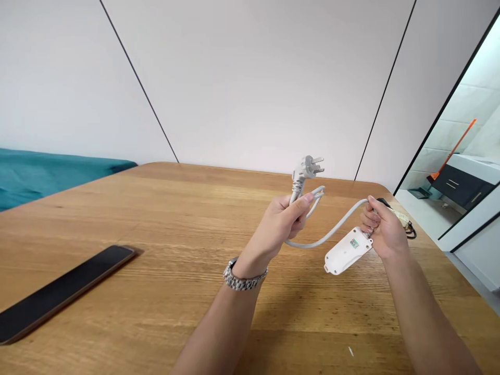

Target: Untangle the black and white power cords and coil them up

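A white cable [332, 229] was held above the wooden table [156, 219], its plug [307, 169] standing out of the closed left hand [287, 219]. The white socket block [344, 252] was gripped at its cable end by the right hand [383, 229]. A dark flat slab [62, 291] was seen lying well apart at the left.

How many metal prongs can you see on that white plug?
3 prongs on the plug, which sticks up above the left hand: two pointing right, one above the other, and one angled beside them. None looks hidden.
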Demonstrator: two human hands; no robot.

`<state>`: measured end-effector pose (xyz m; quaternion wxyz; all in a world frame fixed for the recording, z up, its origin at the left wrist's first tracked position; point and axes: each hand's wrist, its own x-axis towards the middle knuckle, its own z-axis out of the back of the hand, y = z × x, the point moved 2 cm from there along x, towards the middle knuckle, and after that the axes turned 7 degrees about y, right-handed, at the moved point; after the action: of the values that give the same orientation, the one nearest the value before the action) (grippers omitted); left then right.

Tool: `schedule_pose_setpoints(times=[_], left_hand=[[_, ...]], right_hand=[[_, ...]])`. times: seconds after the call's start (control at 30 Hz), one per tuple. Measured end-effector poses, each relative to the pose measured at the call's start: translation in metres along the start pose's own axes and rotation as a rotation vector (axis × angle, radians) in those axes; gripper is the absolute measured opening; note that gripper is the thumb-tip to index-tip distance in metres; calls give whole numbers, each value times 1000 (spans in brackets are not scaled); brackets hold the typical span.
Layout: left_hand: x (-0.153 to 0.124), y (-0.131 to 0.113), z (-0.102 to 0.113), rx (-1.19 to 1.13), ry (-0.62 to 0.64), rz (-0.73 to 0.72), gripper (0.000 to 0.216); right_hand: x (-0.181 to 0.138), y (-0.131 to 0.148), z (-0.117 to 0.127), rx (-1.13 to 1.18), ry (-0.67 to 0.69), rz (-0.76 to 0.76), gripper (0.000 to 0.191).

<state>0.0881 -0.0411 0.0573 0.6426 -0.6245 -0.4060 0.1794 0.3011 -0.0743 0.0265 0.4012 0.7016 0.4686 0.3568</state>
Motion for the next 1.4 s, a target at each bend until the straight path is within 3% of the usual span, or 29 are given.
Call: schedule_pose_setpoints(times=[0.17, 0.3, 0.47, 0.57, 0.63, 0.7, 0.83, 0.9, 1.13, 1.27, 1.4], left_hand=[[1, 1, -2, -56, -23, 24, 57], [0, 2, -14, -123, 42, 55, 57], [3, 14, -30, -165, 81, 85, 57], [7, 23, -38, -179, 68, 127, 57], [9, 28, -42, -175, 52, 125, 57], [11, 31, -44, -156, 22, 98, 58], [13, 37, -41, -52, -74, -18, 56], [13, 37, -38, 46, -111, -72, 53], [13, 29, -27, 383, -185, -132, 42], [13, 28, -24, 408, -181, -146, 42], [14, 31, -24, 369, -166, -156, 44]], right_hand=[[7, -5, 15, -559, -268, 381, 37], [1, -9, 9, -973, -390, 594, 32], [-13, -11, -8, -1064, -431, 846, 34], [-21, -14, -17, -1026, -403, 915, 31], [-28, -19, -25, -949, -335, 877, 23], [-34, -26, -35, -855, -182, 780, 22], [-47, -40, -57, -674, 235, 594, 44], [-51, -42, -63, -597, 348, 559, 46], [-45, -39, -62, -314, 503, 385, 61], [-44, -41, -59, -213, 535, 258, 69], [-43, -38, -62, -180, 555, 230, 70]])
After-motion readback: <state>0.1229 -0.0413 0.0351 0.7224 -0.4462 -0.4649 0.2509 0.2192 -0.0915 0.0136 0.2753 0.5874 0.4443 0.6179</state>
